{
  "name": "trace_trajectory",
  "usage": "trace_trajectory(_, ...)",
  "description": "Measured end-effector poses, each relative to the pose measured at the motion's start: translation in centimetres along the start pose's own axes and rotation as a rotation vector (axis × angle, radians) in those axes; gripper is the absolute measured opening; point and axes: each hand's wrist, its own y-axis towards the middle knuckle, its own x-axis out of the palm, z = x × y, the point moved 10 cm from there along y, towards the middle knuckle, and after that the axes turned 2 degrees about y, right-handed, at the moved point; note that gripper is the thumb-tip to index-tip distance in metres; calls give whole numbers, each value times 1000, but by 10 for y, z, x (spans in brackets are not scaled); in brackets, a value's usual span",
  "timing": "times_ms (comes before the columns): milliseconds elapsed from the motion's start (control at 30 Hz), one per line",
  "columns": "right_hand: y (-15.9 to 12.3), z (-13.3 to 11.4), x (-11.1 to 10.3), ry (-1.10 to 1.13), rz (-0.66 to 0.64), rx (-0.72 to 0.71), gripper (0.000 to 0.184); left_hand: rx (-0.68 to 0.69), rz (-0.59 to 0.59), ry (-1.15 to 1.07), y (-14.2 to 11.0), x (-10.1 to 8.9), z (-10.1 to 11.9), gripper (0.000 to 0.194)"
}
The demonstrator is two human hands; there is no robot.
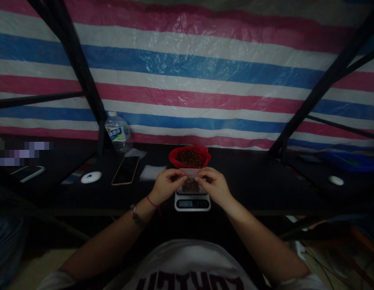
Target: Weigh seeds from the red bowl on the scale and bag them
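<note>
A small clear plastic bag (pixel 190 186) with brown bits in it lies over the top of a white digital scale (pixel 193 208). My left hand (pixel 168 184) pinches the bag's upper left side between thumb and fingers. On the opposite side, my right hand (pixel 215 186) pinches its upper right side. Just behind the bag is a red bag (pixel 174 158), open at the top and full of small dark brown pieces. The scale's display is lit, but its digits are too small to read.
A stack of clear bags (pixel 151 173) lies left of the scale. Farther left are a phone (pixel 125 170), a white oval device (pixel 91 177) and a plastic bottle (pixel 117 133). At right are a white mouse-like object (pixel 336 180) and a blue tray (pixel 353 162). Dark frame bars flank the table.
</note>
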Motion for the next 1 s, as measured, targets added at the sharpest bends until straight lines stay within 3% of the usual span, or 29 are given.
trace_trajectory(833,-6,-8,13,22,-27,-27,5,58,-82,148,-8,17,14,13)
trace_trajectory(1000,-3,-2,6,5,-10,-13,7,55,-118,187,-5,16,15,15)
